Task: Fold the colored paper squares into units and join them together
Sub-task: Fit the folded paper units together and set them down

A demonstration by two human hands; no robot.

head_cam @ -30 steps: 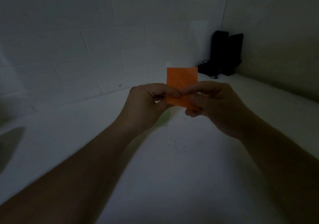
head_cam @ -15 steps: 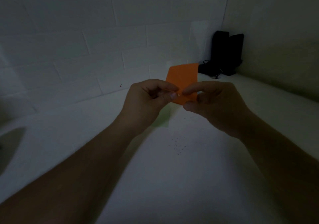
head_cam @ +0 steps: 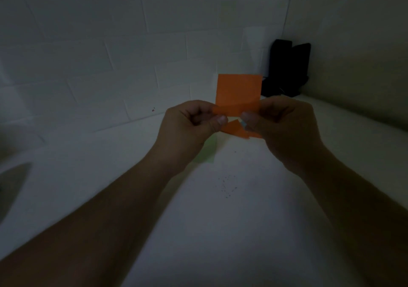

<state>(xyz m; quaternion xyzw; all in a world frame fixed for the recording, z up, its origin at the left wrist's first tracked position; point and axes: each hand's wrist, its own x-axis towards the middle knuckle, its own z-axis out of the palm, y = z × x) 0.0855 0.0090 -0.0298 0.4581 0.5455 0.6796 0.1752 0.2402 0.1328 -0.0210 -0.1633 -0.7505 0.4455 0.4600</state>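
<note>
An orange paper square (head_cam: 238, 92) stands upright in the air above the white table, held at its lower edge. My left hand (head_cam: 192, 125) pinches its lower left corner between thumb and fingers. My right hand (head_cam: 280, 125) pinches the lower right part. A folded orange flap (head_cam: 234, 128) pokes out below, between the two thumbs. A pale green paper (head_cam: 207, 152) lies on the table under my left hand, mostly hidden by the wrist.
The white table (head_cam: 220, 231) runs to a white brick wall at the back. A black object (head_cam: 287, 67) with cables stands in the far right corner. Small dark specks (head_cam: 227, 185) dot the table in front of the hands.
The orange paper has turned from a tilt to upright and square to the camera. Both thumbs have shifted slightly apart along its lower edge, and a flap now shows beneath.
</note>
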